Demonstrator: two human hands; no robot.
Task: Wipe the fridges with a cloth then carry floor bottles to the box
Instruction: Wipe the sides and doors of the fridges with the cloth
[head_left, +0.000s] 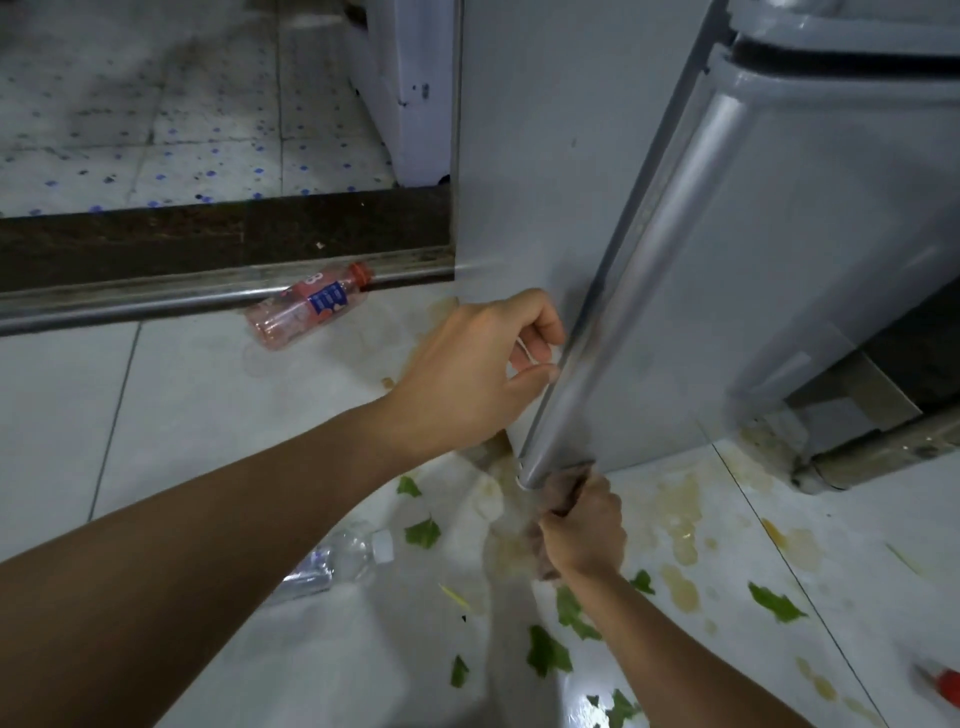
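Observation:
A grey fridge (545, 171) fills the upper right, its door (810, 270) swung a little open. My left hand (467, 374) grips the door's rounded edge (639, 291) low down. My right hand (584, 527) is shut on a brownish cloth (563, 486) pressed against the door's bottom corner. A pink-tinted bottle (306, 309) with a red cap lies on the floor by the metal door rail. A clear bottle (337, 561) with a white cap lies under my left forearm, partly hidden.
The white tiled floor (208, 415) carries green leaf scraps (548, 649) and yellowish spill stains (680, 525). A dark threshold with a metal rail (156, 304) runs across the left. A second white appliance (400, 93) stands beyond it. A red object (945, 686) shows at the right edge.

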